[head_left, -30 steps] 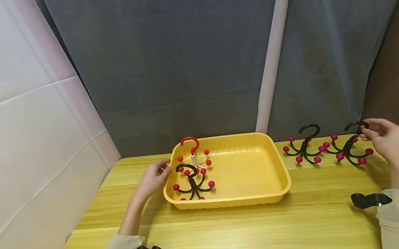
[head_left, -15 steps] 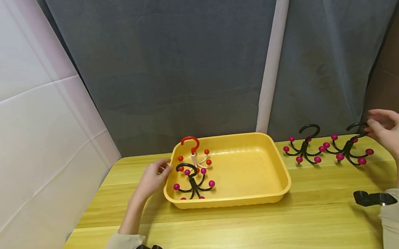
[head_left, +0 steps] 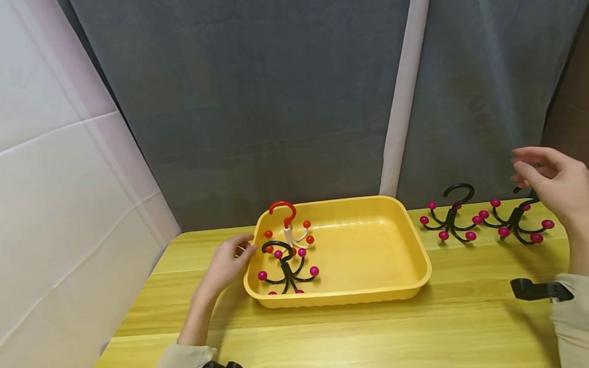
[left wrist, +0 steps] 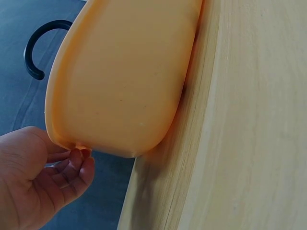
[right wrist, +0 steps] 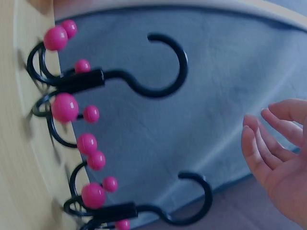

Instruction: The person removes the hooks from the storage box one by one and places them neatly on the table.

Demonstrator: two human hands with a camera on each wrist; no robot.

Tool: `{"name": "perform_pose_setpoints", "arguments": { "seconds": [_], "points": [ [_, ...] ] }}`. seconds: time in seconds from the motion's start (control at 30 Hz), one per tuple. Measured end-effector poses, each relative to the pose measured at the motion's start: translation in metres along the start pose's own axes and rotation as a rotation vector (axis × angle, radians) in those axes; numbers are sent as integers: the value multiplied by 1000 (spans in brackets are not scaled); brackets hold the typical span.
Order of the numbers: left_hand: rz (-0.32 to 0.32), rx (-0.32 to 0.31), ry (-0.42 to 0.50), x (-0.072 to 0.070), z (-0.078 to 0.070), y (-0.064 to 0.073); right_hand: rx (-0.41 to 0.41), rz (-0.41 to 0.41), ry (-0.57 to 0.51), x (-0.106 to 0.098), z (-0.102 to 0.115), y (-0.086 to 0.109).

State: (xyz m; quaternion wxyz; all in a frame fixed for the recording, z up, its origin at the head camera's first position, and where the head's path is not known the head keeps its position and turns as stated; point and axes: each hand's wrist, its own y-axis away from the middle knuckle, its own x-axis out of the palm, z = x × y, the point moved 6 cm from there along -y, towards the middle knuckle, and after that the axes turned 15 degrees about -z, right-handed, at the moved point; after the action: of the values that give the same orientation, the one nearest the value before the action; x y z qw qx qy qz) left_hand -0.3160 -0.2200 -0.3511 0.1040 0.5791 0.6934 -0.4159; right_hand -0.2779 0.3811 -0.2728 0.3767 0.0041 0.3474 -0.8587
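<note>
My left hand (head_left: 230, 262) grips the left rim of a yellow plastic tray (head_left: 347, 299). In the left wrist view its curled fingers (left wrist: 80, 175) meet the rim. Inside the tray's left end stand two multi-arm hook hangers: a white one with a red hook (head_left: 286, 222) and red balls, and a black one (head_left: 285, 270) with pink balls. On the right, my right hand (head_left: 557, 183) is raised, holding nothing, overlapping the hook of the farther black hanger (head_left: 514, 218). The right wrist view shows that hand (right wrist: 283, 153) apart from both hooks, fingers loosely bent.
Another black hanger (head_left: 450, 220) with pink balls stands between the tray and the rightmost hanger, their balls close together. All stand on a wooden table (head_left: 329, 340). Behind it hangs a grey cloth (head_left: 272, 98); a white panel (head_left: 57, 214) rises at the left.
My right hand has let go of the rightmost hanger's hook and moved up and left. That hanger stays standing. My left hand stays at the tray.
</note>
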Motion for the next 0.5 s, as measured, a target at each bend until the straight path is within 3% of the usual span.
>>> {"name": "perform_pose_setpoints", "arguments": {
  "seconds": [0.3,0.5],
  "points": [
    [0,-7,19,0,0,0,-74,155,-78,36,35,13],
    [2,-20,13,0,0,0,-141,209,-56,55,55,23]
  ]
}}
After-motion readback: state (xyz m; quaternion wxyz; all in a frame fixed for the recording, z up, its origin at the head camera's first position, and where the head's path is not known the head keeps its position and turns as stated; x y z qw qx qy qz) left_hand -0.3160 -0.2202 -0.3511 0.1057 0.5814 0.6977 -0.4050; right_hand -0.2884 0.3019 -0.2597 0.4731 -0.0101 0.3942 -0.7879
